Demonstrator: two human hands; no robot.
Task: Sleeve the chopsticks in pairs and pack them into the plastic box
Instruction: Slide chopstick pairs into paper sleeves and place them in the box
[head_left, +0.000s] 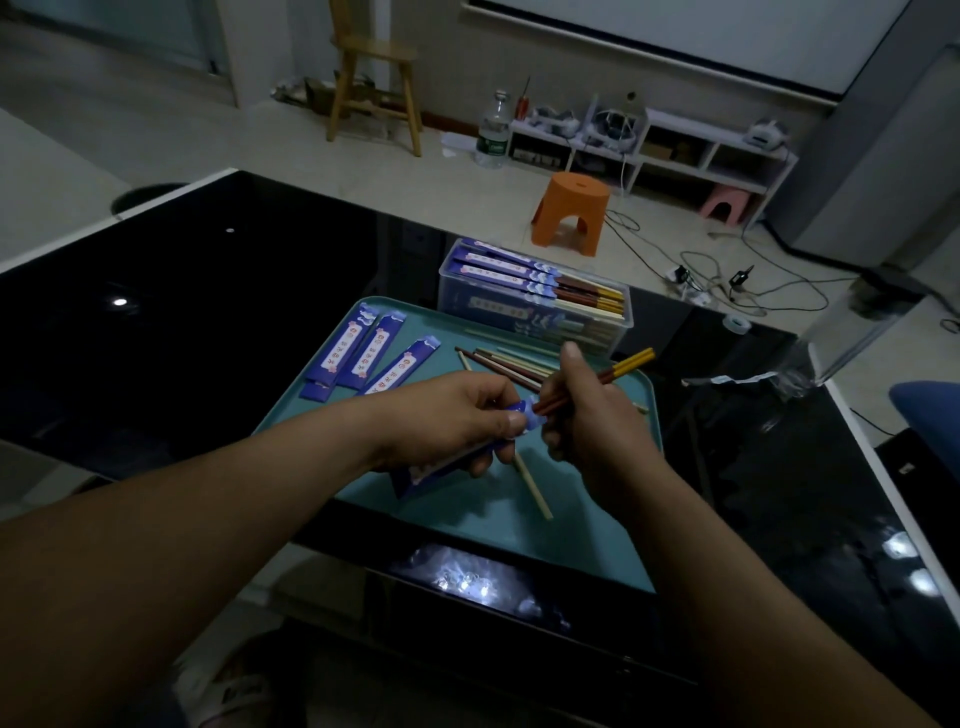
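Over the teal tray (571, 530) my left hand (457, 415) pinches the open end of a blue paper sleeve (436, 470). My right hand (582, 410) grips a pair of dark red chopsticks with yellow tops (626, 365), their tips at the sleeve's mouth. Three empty blue sleeves (371, 351) lie at the tray's far left. Several loose chopsticks (506, 364) lie at the tray's far side, and one pale chopstick (532, 486) lies below my hands. The clear plastic box (613, 325) behind the tray holds several sleeved pairs.
The tray sits on a glossy black table (208, 312). A clear plastic item (841, 338) and a tape roll (736, 323) stand at the table's right. On the floor beyond are an orange stool (571, 213), cables and a low white shelf.
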